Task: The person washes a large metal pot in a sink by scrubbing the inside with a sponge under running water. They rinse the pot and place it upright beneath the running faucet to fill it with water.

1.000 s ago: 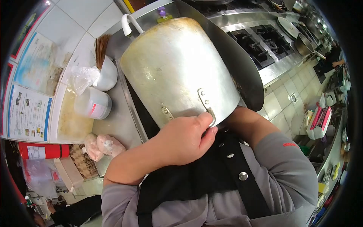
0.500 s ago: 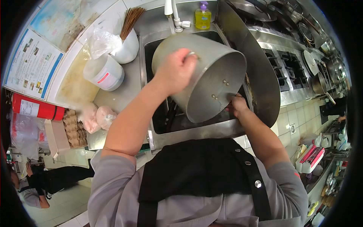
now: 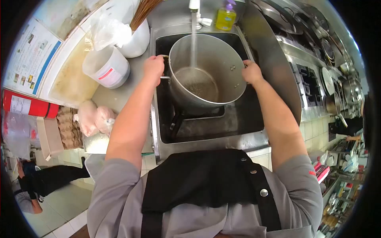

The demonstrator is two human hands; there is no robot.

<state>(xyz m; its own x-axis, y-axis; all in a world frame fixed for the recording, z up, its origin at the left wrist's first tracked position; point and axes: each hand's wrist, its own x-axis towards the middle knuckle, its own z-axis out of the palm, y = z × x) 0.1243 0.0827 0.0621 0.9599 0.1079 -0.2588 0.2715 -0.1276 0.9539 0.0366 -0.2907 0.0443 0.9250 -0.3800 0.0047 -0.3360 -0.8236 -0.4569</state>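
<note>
A large metal stockpot (image 3: 234, 65) is in the sink (image 3: 238, 123), its mouth facing up and tilted a little toward me. My left hand (image 3: 154, 69) is closed around the loop handle on the pot's left side. On the opposite side, my right hand (image 3: 252, 72) grips the other handle, which the fingers mostly hide. Water runs from the white faucet (image 3: 194, 5) straight into the pot and strikes its bottom. Under the pot, a dark pan with a black handle (image 3: 176, 123) lies on the sink floor.
Left of the sink stand a white tub (image 3: 106, 67) and another holding a bristle brush (image 3: 143, 14). Bagged pink food (image 3: 95, 117) and egg trays (image 3: 69, 129) sit nearer. Yellow soap (image 3: 226, 18) is behind; a metal splash guard (image 3: 274, 51) and stove (image 3: 309, 85) are right. Another person (image 3: 51, 178) stands far left.
The pot has gone from tipped sideways to nearly upright under the faucet. Water now flows into it. My left hand has shifted left and my right hand has risen with its handle.
</note>
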